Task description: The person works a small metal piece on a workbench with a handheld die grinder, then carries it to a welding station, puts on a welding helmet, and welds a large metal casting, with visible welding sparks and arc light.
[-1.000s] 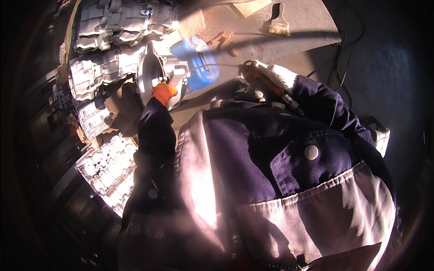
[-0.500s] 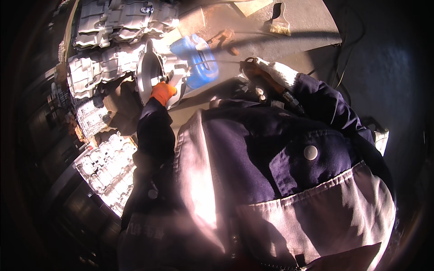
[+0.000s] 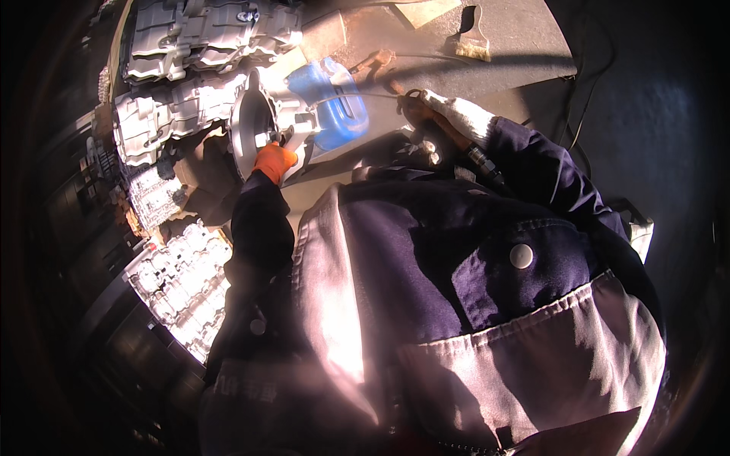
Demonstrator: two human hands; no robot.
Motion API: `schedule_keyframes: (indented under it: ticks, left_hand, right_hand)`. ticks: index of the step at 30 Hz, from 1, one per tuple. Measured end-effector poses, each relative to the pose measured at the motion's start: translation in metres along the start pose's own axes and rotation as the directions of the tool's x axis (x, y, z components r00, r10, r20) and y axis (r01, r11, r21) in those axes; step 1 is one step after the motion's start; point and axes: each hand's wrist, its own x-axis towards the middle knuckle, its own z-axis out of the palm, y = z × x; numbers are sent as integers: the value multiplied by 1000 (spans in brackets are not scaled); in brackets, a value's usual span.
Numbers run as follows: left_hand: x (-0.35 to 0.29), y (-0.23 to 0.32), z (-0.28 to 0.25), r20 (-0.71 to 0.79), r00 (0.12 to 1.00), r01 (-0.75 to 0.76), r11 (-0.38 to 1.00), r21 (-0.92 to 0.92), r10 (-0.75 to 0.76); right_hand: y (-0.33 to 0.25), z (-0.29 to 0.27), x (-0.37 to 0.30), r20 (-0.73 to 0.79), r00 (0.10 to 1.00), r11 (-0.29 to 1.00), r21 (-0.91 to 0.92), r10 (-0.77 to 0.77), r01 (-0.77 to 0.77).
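1. Holds a silver bell-shaped metal housing at the left part of the counter, with its wide round mouth turned to the left.
2. Grips the lower edge of the housing with the left hand, gloved in orange and closed on the metal — cannot tell how the hidden fingers sit inside the mouth.
3. Grasps an orange-brown tool in the right hand, gloved in white and wrapped around the body of it, well apart from the left one.
4. Points a thin rod from the tool leftward to the housing — cannot tell whether touching it.
5. Crosses, with that rod, in front of a blue plastic jug, set just beside the housing and partly covered by it.
6. Borders the housing on the left with ribbed silver castings, and farther down with a pale, channelled metal plate.
7. Includes, beyond the jug, a rust-coloured piece, a flat brown sheet and a wide bristle brush near the far edge.
8. Wears a navy and grey jacket, filling the lower middle of the view.
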Motion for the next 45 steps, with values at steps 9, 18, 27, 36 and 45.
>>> schedule_keyframes:
  ticks: [9,18,27,36,45]
  left_hand:
    - [-3,-1,17,-104,990,84,993,-80,-92]
    - [-27,27,-25,71,983,183,942,-280,-170]
    - [-23,25,11,-225,947,-217,973,78,229]
    - [-12,37,12,226,974,38,996,-78,-19]
    - [20,97,-57,221,889,444,639,-628,-400]
  right_hand:
    - [-15,7,8,79,996,972,-227,-51,68]
    - [-33,3,27,101,994,944,-323,-39,69]
    - [-59,13,67,172,985,825,-552,-30,122]
    - [-69,28,88,175,985,819,-566,9,93]
    - [-119,-58,48,-793,607,939,-246,-51,-243]
